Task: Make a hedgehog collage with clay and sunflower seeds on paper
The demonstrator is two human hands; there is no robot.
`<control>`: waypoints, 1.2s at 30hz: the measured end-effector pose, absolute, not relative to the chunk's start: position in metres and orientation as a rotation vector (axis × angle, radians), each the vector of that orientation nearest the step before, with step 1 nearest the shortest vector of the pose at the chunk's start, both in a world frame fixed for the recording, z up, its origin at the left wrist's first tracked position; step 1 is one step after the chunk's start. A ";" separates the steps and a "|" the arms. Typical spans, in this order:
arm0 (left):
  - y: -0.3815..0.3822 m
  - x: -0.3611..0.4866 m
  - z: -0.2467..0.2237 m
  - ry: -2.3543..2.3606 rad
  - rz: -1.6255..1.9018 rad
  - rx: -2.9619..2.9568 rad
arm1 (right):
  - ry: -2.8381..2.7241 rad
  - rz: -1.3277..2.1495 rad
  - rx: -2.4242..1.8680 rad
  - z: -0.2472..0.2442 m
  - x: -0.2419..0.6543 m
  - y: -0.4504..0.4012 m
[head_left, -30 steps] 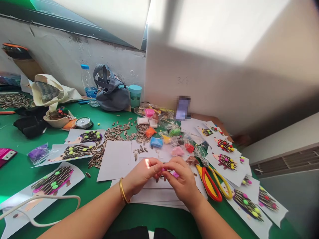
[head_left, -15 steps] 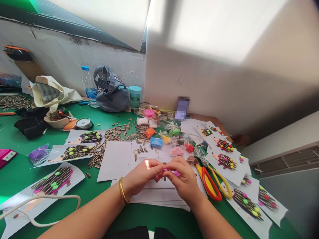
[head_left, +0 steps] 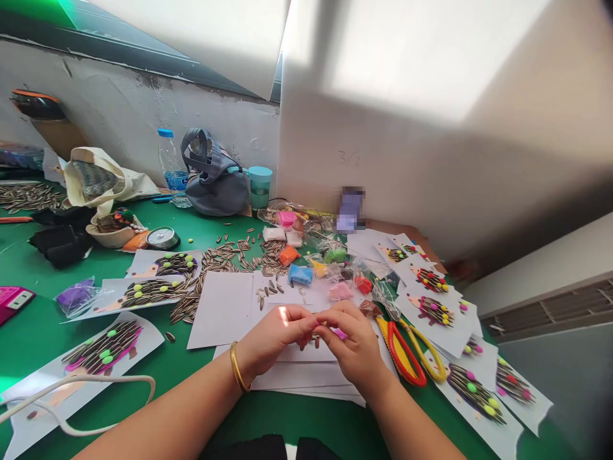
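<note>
My left hand (head_left: 282,335), with a gold bangle at the wrist, meets my right hand (head_left: 352,338) above a stack of white paper (head_left: 301,377). Thumbs and forefingers of both hands are pinched together, fingertips nearly touching. What the left fingers grip is hidden. Magenta clay (head_left: 340,333) shows at the fingers of the right hand. Sunflower seeds (head_left: 271,289) lie on the paper just beyond. Red and yellow scissors (head_left: 405,358) rest right of my right hand. Packets of coloured clay, such as a blue one (head_left: 300,275), sit behind the hands.
Paper hedgehogs with seed spines (head_left: 474,390) lie at the right, others (head_left: 103,348) at the left, beside a white cable (head_left: 110,378). Farther back stand a grey-blue bag (head_left: 218,188), a water bottle (head_left: 172,169) and a lidded cup (head_left: 260,186). A phone (head_left: 349,209) leans on the wall.
The fingertips have closed together slightly, and the pink bit seen between them before is now mostly hidden. Other things on the table have stayed in place.
</note>
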State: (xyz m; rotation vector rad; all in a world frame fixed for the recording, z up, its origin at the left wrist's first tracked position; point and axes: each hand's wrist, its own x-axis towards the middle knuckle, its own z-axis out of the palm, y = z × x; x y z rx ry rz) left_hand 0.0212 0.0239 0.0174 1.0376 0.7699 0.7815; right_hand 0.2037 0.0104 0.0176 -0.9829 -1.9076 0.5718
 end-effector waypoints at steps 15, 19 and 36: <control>0.024 0.022 0.021 0.768 0.816 1.096 | -1.922 0.503 -0.991 0.017 0.204 0.011; 0.024 0.023 0.019 0.818 0.838 1.037 | -1.896 0.458 -0.979 0.016 0.205 0.011; 0.025 0.023 0.015 0.869 0.824 1.128 | -1.869 0.543 -0.984 0.017 0.202 0.010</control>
